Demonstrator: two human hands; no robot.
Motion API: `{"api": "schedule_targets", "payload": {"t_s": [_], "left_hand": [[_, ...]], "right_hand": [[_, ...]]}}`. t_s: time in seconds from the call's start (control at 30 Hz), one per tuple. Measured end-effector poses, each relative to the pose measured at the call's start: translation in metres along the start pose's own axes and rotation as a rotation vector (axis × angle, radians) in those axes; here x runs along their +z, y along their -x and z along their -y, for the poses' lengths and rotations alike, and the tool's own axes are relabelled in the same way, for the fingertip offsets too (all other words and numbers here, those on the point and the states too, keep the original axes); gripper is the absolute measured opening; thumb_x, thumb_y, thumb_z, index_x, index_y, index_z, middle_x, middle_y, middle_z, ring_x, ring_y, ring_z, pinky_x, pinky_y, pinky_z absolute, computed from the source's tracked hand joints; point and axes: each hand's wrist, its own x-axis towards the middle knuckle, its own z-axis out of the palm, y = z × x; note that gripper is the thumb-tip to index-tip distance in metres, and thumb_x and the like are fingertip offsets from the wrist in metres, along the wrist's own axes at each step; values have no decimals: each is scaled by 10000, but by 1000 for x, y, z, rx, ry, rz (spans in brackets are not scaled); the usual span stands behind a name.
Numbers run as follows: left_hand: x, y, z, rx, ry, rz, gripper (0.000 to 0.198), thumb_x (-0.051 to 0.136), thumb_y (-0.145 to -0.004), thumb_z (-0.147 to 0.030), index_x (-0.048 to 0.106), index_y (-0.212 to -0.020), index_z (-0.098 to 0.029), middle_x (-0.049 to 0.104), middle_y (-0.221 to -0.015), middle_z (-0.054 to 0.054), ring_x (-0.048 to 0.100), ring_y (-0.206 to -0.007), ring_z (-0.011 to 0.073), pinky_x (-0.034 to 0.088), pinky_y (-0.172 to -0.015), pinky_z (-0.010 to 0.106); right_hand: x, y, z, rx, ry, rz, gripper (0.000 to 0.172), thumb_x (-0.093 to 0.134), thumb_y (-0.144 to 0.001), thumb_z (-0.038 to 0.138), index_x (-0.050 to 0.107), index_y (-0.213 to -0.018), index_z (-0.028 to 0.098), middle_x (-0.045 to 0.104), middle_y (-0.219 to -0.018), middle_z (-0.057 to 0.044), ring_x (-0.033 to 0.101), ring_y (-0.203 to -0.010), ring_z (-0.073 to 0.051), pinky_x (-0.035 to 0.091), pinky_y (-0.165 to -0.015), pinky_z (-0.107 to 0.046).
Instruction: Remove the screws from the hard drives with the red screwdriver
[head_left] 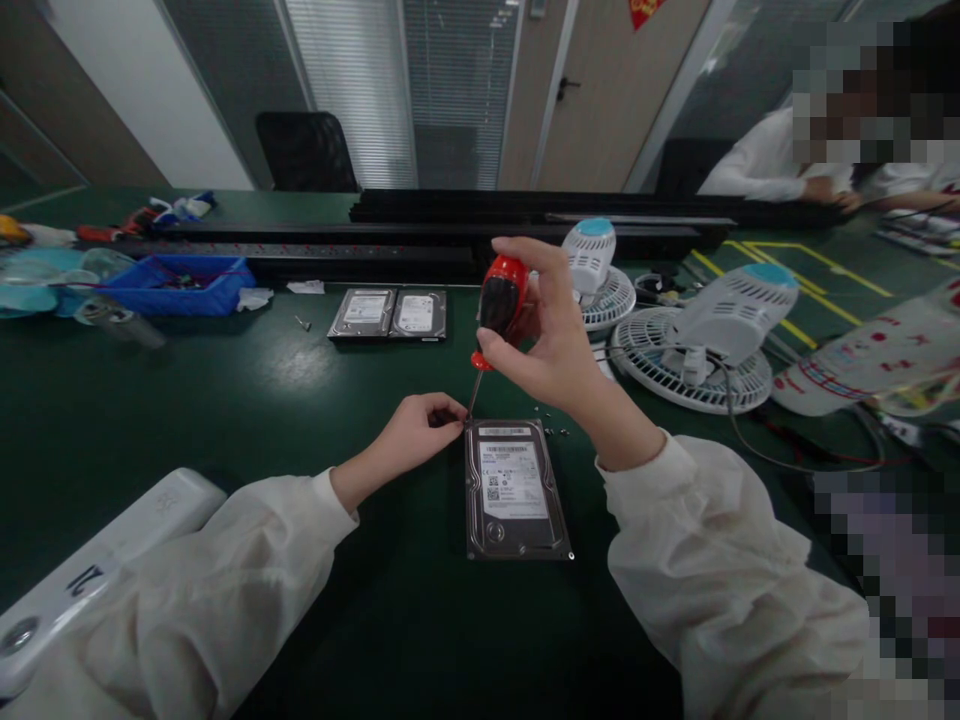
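Note:
A hard drive (511, 500) lies label up on the green table in front of me. My right hand (551, 330) grips a red and black screwdriver (504, 295) by its handle, above the drive. The thin shaft slants down to the drive's far left corner. At that same corner, the fingertips of my left hand (409, 435) are pressed together beside the screwdriver's tip; what they hold, if anything, is too small to make out. Several small screws (555, 431) lie to the right of the drive's far end.
Two more hard drives (388, 313) lie farther back, near a blue tray (184, 285). White fans (694, 340) stand at the right with a cable trailing. A white device (97, 570) lies by my left sleeve. A person (780, 150) sits across at the far right.

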Motion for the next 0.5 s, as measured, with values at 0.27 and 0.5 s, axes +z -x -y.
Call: {"api": "schedule_targets", "payload": {"t_s": [0.27, 0.5], "left_hand": [[-1, 1, 0, 10, 5, -1, 107, 690, -809, -183, 782, -862, -172, 809, -867, 38, 734, -812, 207, 550, -758, 314], [0, 1, 1, 19, 21, 0, 100, 686, -817, -171, 779, -855, -175, 810, -883, 42, 745, -829, 210, 566, -781, 324]], "right_hand": [[-2, -3, 2, -5, -1, 1, 649, 685, -891, 235, 389, -1464, 308, 544, -1411, -92, 635, -914, -156, 594, -639, -284], [-2, -3, 10, -50, 110, 24, 595, 619, -976, 328, 391, -1525, 318, 526, -1524, -120, 634, -1299, -274, 684, -884, -423]]}}
